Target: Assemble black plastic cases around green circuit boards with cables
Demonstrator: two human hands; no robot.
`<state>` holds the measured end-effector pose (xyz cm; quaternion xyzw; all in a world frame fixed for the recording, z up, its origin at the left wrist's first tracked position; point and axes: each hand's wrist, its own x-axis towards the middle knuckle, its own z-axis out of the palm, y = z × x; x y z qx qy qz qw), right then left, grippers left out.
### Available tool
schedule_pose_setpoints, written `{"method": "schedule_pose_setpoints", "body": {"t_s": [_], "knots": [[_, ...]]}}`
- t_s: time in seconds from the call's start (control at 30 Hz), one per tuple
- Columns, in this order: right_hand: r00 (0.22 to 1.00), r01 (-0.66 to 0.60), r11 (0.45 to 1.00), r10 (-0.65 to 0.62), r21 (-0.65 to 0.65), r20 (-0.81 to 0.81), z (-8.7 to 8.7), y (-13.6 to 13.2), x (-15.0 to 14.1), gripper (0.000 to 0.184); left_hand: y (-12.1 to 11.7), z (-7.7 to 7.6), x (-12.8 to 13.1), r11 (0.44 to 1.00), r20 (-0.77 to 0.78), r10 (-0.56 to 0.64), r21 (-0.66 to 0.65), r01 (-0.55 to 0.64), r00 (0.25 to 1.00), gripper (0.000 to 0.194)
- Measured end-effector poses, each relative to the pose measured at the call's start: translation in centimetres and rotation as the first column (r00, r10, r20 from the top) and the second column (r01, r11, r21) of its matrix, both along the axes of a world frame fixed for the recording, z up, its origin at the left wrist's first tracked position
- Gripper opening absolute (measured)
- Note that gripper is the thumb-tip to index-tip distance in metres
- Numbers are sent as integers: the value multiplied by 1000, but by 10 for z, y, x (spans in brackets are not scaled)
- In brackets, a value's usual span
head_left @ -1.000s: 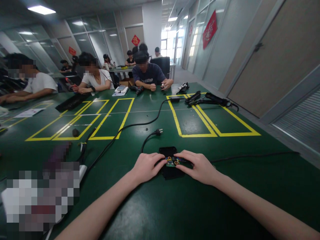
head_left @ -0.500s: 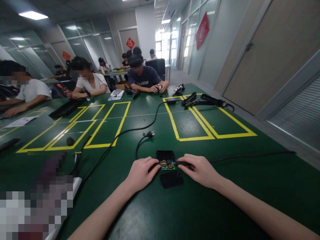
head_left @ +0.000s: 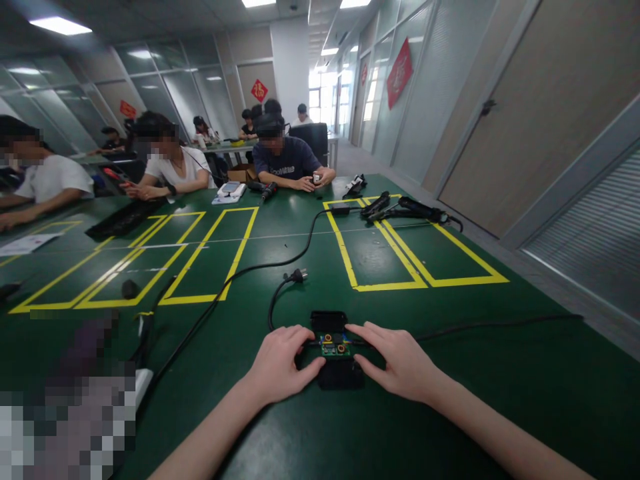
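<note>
A small green circuit board with copper coils lies on the green table between two black plastic shell halves, one behind it and one in front. My left hand rests at the board's left side, fingers curled, thumb against the front shell. My right hand sits at the right side, fingers stretched toward the board and thumb touching the front shell. Black cords leave the board on both sides; the left one ends in a plug.
Yellow tape rectangles mark the table. A long black cable crosses to a power strip at my left. Black tools lie far right. Several people sit at the far and left sides, working.
My hands and the parts now sit lower in view. My fingers have closed in around the front shell half, which lies nearer the board than half a second ago.
</note>
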<state>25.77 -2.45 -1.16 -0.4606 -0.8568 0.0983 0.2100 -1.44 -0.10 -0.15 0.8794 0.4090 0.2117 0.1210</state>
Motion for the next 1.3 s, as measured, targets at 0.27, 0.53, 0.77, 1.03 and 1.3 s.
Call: {"method": "schedule_pose_setpoints", "body": {"t_s": [0.27, 0.53, 0.77, 1.03, 1.3], "knots": [[1000, 20, 1000, -20, -15, -20, 1, 2, 1, 16, -1, -2, 0, 1000, 17, 16, -19, -16, 1000, 13], [973, 229, 969, -231, 92, 16, -4, 5, -1, 38, -3, -3, -1, 999, 42, 46, -29, -45, 998, 17], [975, 200, 975, -189, 96, -113, -3, -6, 0, 54, -9, 5, -2, 997, 120, 32, 59, -39, 992, 22], [984, 115, 993, -116, -14, -138, -3, -22, 0, 58, -15, 8, -4, 998, 125, -46, 38, 41, 991, 20], [993, 83, 996, -85, -26, -83, -3, -22, -2, 53, -17, 4, -6, 997, 76, -65, 43, 61, 995, 17]]}}
